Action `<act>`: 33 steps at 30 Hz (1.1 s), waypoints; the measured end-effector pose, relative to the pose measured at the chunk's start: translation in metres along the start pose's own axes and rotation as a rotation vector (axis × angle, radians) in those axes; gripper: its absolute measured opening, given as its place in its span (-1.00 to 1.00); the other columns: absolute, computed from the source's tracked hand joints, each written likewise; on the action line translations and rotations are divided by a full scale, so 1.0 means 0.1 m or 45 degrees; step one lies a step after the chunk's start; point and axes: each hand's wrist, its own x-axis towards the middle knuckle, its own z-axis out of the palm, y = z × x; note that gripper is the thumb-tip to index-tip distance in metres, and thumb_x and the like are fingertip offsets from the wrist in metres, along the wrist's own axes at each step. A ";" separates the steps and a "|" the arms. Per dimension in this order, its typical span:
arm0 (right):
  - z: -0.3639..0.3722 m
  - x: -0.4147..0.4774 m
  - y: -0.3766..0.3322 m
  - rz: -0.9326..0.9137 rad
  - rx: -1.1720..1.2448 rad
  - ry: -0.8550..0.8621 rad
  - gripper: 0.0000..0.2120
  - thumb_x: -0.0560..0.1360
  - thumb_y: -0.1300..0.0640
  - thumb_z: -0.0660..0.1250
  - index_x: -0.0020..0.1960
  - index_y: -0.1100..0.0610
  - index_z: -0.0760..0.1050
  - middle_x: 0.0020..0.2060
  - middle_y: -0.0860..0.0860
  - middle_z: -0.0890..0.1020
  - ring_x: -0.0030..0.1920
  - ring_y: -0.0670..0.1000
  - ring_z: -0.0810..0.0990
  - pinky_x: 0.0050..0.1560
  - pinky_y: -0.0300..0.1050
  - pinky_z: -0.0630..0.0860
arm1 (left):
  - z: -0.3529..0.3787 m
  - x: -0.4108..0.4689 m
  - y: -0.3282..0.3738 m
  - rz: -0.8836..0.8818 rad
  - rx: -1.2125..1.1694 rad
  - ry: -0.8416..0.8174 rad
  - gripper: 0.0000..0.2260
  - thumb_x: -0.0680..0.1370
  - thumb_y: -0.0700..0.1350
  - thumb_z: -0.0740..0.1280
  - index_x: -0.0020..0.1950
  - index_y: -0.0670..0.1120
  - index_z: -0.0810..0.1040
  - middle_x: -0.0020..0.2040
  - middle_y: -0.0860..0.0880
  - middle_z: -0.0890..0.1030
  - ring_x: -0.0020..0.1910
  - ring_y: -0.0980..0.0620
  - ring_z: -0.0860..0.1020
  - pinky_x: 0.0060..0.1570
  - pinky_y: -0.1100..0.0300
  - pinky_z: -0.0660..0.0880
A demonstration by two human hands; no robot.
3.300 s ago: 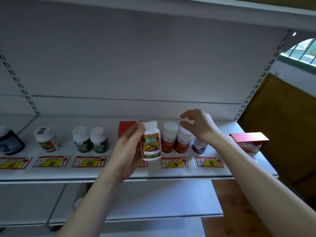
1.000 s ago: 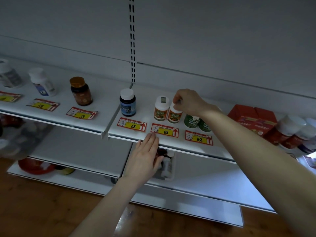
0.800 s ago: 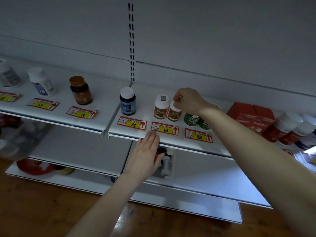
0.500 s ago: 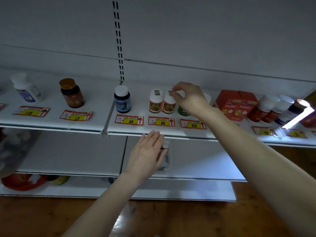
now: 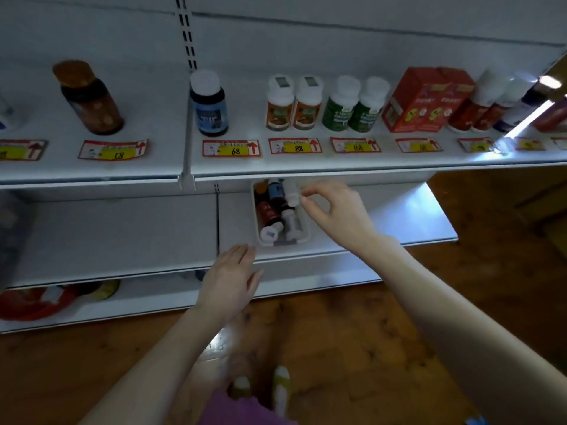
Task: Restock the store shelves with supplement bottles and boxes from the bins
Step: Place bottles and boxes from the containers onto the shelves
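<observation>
A white bin (image 5: 283, 242) on the lower shelf holds several lying bottles, among them a white bottle (image 5: 291, 191) and a dark red one (image 5: 268, 213). My right hand (image 5: 334, 210) hovers over the bin's right side with loosely curled fingers, its fingertips right beside the white bottle and holding nothing. My left hand (image 5: 228, 280) lies flat with straight fingers at the shelf edge, by the bin's front left corner. On the shelf above, two orange-label bottles (image 5: 293, 105) stand side by side behind the 88 price tag.
The upper shelf (image 5: 306, 162) also carries a dark blue bottle (image 5: 208, 105), two green bottles (image 5: 352, 107), red boxes (image 5: 426, 99), an amber bottle (image 5: 89, 99) and more bottles at far right. Red packaging (image 5: 30, 302) lies on the bottom shelf. The floor is wooden.
My right hand left the orange-label bottle on the upper shelf and dropped down to the bin. My left hand slid lower, away from the shelf's front lip. The view tilted downward.
</observation>
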 end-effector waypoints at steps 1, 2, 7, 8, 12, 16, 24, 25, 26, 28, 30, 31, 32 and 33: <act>0.11 0.00 0.07 0.028 0.004 -0.028 -0.80 0.52 0.16 0.29 0.08 0.22 0.57 0.04 0.10 0.62 0.12 0.09 0.52 -0.01 -0.32 0.27 | 0.07 0.00 -0.05 -0.034 -0.029 -0.027 -0.57 0.48 0.01 0.16 0.06 -0.30 0.59 -0.03 -0.25 0.64 -0.05 -0.19 0.63 -0.07 -0.05 0.56; 0.23 0.00 0.16 0.074 0.010 -0.065 -0.79 0.52 0.14 0.29 0.09 0.20 0.57 0.06 0.10 0.61 0.13 0.07 0.51 -0.04 -0.36 0.25 | 0.17 -0.01 -0.11 -0.072 -0.056 -0.047 -0.59 0.48 -0.01 0.21 0.08 -0.32 0.57 -0.01 -0.27 0.63 -0.04 -0.22 0.62 -0.07 -0.08 0.55; 0.72 0.01 0.67 0.245 0.031 -0.215 -0.78 0.52 0.16 0.29 0.11 0.24 0.54 0.10 0.15 0.58 0.13 0.11 0.51 0.01 -0.25 0.31 | 0.51 0.16 -0.27 -0.169 -0.162 -0.078 -0.59 0.46 -0.17 0.41 0.22 -0.37 0.48 0.13 -0.35 0.56 0.13 -0.32 0.54 0.11 -0.13 0.46; 0.82 0.02 0.78 0.263 0.028 -0.227 -0.77 0.51 0.17 0.30 0.11 0.25 0.54 0.10 0.17 0.58 0.13 0.13 0.51 0.04 -0.21 0.33 | 0.59 0.23 -0.30 -0.182 -0.184 -0.082 -0.58 0.48 -0.17 0.39 0.25 -0.37 0.46 0.16 -0.35 0.54 0.17 -0.32 0.51 0.16 -0.12 0.43; 1.16 0.05 1.14 0.342 0.039 -0.244 -0.74 0.52 0.13 0.29 0.14 0.24 0.53 0.12 0.16 0.58 0.16 0.12 0.51 0.10 -0.20 0.34 | 0.91 0.61 -0.37 -0.213 -0.258 -0.084 -0.56 0.55 -0.09 0.30 0.34 -0.33 0.38 0.26 -0.31 0.48 0.26 -0.26 0.44 0.24 0.00 0.37; 1.47 0.02 1.49 0.373 0.049 -0.266 -0.75 0.53 0.13 0.27 0.16 0.20 0.52 0.14 0.10 0.56 0.17 0.07 0.49 0.13 -0.19 0.33 | 1.31 1.11 -0.45 -0.300 -0.310 -0.118 -0.53 0.54 0.03 0.27 0.27 -0.31 0.42 0.17 -0.31 0.52 0.15 -0.24 0.47 0.09 0.04 0.39; 1.85 0.14 2.10 0.373 0.040 -0.241 -0.70 0.55 0.11 0.24 0.22 0.22 0.48 0.18 0.11 0.55 0.20 0.08 0.48 0.19 -0.15 0.36 | 2.01 1.82 -0.50 -0.422 0.130 -0.246 -0.53 0.50 0.14 0.26 0.18 -0.22 0.45 0.13 -0.22 0.47 0.11 -0.19 0.41 0.02 0.08 0.33; 1.89 0.17 2.15 0.368 0.037 -0.236 -0.70 0.55 0.11 0.24 0.22 0.22 0.48 0.17 0.11 0.55 0.19 0.09 0.49 0.18 -0.12 0.38 | 2.05 1.85 -0.49 -0.442 0.189 -0.257 -0.51 0.49 0.17 0.27 0.20 -0.21 0.44 0.15 -0.21 0.46 0.13 -0.17 0.39 0.04 0.09 0.32; 1.91 0.20 2.20 0.360 0.036 -0.224 -0.70 0.55 0.11 0.23 0.22 0.22 0.48 0.16 0.12 0.55 0.18 0.09 0.49 0.17 -0.11 0.39 | 2.10 1.88 -0.49 -0.459 0.232 -0.273 -0.48 0.48 0.20 0.26 0.22 -0.19 0.44 0.15 -0.20 0.45 0.13 -0.17 0.38 0.04 0.09 0.32; 1.96 0.26 2.27 0.347 0.035 -0.209 -0.71 0.55 0.12 0.23 0.21 0.23 0.48 0.15 0.13 0.56 0.17 0.11 0.50 0.15 -0.11 0.40 | 2.16 1.91 -0.48 -0.481 0.300 -0.301 -0.43 0.47 0.26 0.24 0.22 -0.18 0.45 0.16 -0.18 0.43 0.15 -0.16 0.37 0.05 0.09 0.30; 2.00 0.31 2.32 0.335 0.025 -0.205 -0.72 0.54 0.14 0.24 0.20 0.25 0.49 0.13 0.16 0.57 0.15 0.14 0.50 0.13 -0.07 0.42 | 2.18 1.96 -0.48 -0.518 0.358 -0.315 -0.42 0.45 0.29 0.25 0.21 -0.17 0.47 0.15 -0.17 0.43 0.15 -0.15 0.36 0.06 0.09 0.30; 2.02 0.34 2.34 0.329 0.019 -0.196 -0.72 0.54 0.15 0.25 0.18 0.26 0.50 0.10 0.18 0.57 0.13 0.15 0.51 0.11 -0.03 0.42 | 2.18 1.99 -0.48 -0.532 0.375 -0.325 -0.43 0.44 0.29 0.26 0.19 -0.16 0.48 0.15 -0.17 0.43 0.16 -0.15 0.35 0.07 0.09 0.30; 2.04 0.36 2.35 0.329 0.018 -0.185 -0.74 0.53 0.16 0.26 0.16 0.28 0.51 0.08 0.20 0.58 0.11 0.17 0.51 0.09 -0.01 0.42 | 2.18 2.01 -0.48 -0.539 0.378 -0.338 -0.44 0.44 0.28 0.27 0.18 -0.16 0.49 0.15 -0.17 0.43 0.16 -0.14 0.35 0.08 0.09 0.29; 2.06 0.40 2.36 0.336 0.026 -0.170 -0.74 0.53 0.17 0.26 0.14 0.29 0.51 0.06 0.21 0.58 0.10 0.18 0.51 0.08 0.01 0.42 | 2.18 2.03 -0.48 -0.540 0.362 -0.350 -0.47 0.44 0.26 0.28 0.17 -0.15 0.50 0.15 -0.16 0.42 0.17 -0.14 0.35 0.09 0.09 0.29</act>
